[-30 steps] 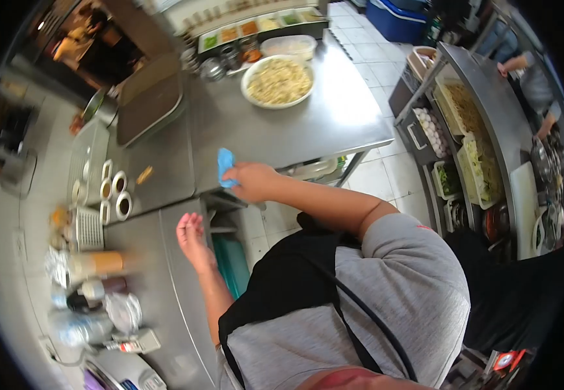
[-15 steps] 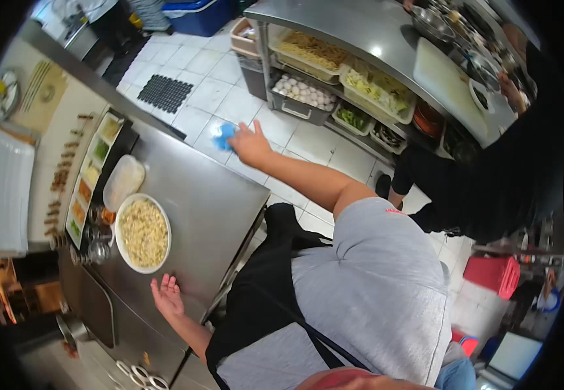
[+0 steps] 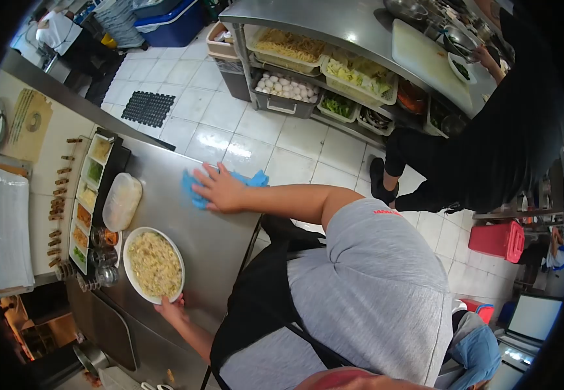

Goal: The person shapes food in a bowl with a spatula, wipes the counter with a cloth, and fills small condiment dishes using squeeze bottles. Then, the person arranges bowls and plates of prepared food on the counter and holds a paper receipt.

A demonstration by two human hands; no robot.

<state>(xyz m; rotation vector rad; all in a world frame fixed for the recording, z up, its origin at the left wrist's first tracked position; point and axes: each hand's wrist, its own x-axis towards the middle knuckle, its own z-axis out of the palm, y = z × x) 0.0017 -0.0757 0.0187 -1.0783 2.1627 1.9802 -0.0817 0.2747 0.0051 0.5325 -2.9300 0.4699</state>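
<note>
- We see the right hand [image 3: 223,188] brought in over the metal table [image 3: 194,250]; half a second ago it is out past the edge, above the floor tiles [image 3: 282,140].
- Its fingers are now spread, palm down, over the blue cloth [image 3: 195,192]. Part of the cloth lies on the tabletop side of the edge, while another part sticks out beyond the wrist. We cannot tell how hard the palm presses.
- The left hand [image 3: 173,309] changes too: bare and apart from everything a moment ago, it now pinches the near rim of the white bowl [image 3: 138,286] between thumb and fingers. The underside of that grip is hidden from us.
- The bowl, full of pale mixed food [image 3: 156,263], sits upright on the table, a little farther from the plastic tub [image 3: 123,203] than before; we take it that the left hand draws it along.
- For the work, we judge that both hands are now busy at once, one with the cloth, one with the bowl, with a stretch of bare metal between them.
- Around the bowl we find glass jars [image 3: 106,257] just beside it and a row of small trays [image 3: 87,197] behind the tub.
</note>
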